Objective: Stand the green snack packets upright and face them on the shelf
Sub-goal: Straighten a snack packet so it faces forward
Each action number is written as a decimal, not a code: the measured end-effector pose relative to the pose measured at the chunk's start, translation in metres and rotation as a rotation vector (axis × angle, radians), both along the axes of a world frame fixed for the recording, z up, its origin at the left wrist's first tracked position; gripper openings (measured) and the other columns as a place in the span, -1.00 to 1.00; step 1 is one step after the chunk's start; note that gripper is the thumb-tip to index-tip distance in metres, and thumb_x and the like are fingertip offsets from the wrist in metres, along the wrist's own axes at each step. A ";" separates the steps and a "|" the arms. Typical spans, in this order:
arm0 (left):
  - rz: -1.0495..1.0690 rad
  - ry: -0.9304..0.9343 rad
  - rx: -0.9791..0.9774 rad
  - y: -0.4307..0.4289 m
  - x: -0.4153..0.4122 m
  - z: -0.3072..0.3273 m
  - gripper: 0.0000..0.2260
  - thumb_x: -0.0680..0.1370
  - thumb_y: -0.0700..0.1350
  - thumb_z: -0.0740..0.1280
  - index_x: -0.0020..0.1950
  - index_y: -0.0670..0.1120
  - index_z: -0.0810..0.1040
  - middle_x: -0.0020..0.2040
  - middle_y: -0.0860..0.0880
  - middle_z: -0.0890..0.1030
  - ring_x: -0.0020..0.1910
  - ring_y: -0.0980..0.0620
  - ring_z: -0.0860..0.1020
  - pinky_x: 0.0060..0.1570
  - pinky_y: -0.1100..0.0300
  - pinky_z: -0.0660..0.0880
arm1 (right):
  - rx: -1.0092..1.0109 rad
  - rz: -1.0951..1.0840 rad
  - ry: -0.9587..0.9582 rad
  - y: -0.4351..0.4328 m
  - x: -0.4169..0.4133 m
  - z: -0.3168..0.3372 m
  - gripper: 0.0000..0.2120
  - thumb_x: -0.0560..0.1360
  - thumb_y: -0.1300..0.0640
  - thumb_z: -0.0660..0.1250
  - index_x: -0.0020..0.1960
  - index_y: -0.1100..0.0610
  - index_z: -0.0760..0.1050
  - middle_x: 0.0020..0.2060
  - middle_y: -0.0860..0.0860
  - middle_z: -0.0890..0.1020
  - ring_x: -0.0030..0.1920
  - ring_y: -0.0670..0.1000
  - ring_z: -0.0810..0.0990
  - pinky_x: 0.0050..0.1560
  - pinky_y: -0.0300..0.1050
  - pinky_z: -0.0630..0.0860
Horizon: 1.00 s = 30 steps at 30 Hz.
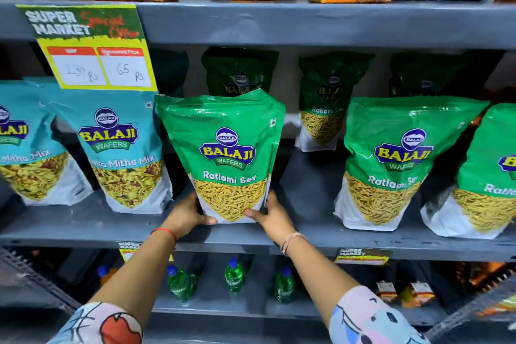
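Grey metal shelf point(307, 198) spanning the whole view, snack bags along its front edge. Green Ratlami Sev packet point(227, 159) upright at centre front, label facing out, base on the shelf. Second green packet point(396, 165) to its right, leaning slightly; more green packets point(324, 103) standing further back. Teal Mitha Mix packets point(122, 153) just left. Yellow price card point(95, 47) hanging above. Left hand point(187, 213) and right hand point(272, 216) clamped on the centre packet's bottom corners, thumbs in front.
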<state>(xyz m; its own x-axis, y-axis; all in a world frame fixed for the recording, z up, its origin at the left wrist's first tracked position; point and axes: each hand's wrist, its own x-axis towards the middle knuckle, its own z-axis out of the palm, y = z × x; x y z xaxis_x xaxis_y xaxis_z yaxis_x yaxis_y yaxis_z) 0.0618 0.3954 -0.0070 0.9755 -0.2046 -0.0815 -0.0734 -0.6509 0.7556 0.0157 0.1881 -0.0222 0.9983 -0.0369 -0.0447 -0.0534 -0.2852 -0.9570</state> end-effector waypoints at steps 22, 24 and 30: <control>0.390 -0.020 -1.194 -0.018 0.005 0.078 -0.69 0.59 -0.18 0.11 0.29 -0.26 0.37 0.03 -0.05 0.56 0.01 0.01 0.52 0.00 0.21 0.47 | 0.954 -0.381 -0.385 0.020 0.022 0.100 -0.77 0.51 0.29 0.22 -0.27 0.19 0.56 -0.51 -0.09 0.67 -0.47 -0.15 0.59 -0.37 -0.28 0.55; 0.370 -0.015 -1.173 -0.017 0.004 0.077 -0.76 0.59 -0.17 0.10 0.17 -0.22 0.46 -0.04 -0.01 0.60 -0.04 0.04 0.55 -0.09 0.26 0.50 | 0.926 -0.383 -0.389 0.021 0.020 0.101 -0.76 0.51 0.28 0.22 -0.28 0.19 0.56 -0.51 -0.09 0.67 -0.46 -0.15 0.59 -0.31 -0.23 0.53; 0.306 -0.053 -1.080 -0.006 -0.004 0.072 -0.76 0.60 -0.12 0.09 0.09 -0.15 0.51 -0.20 0.12 0.68 -0.23 0.20 0.59 -0.07 0.30 0.51 | 0.714 -0.282 -0.357 0.011 -0.004 0.090 -0.61 0.50 0.34 0.24 0.32 0.28 0.35 0.12 -0.05 0.56 0.04 -0.18 0.58 0.05 -0.34 0.52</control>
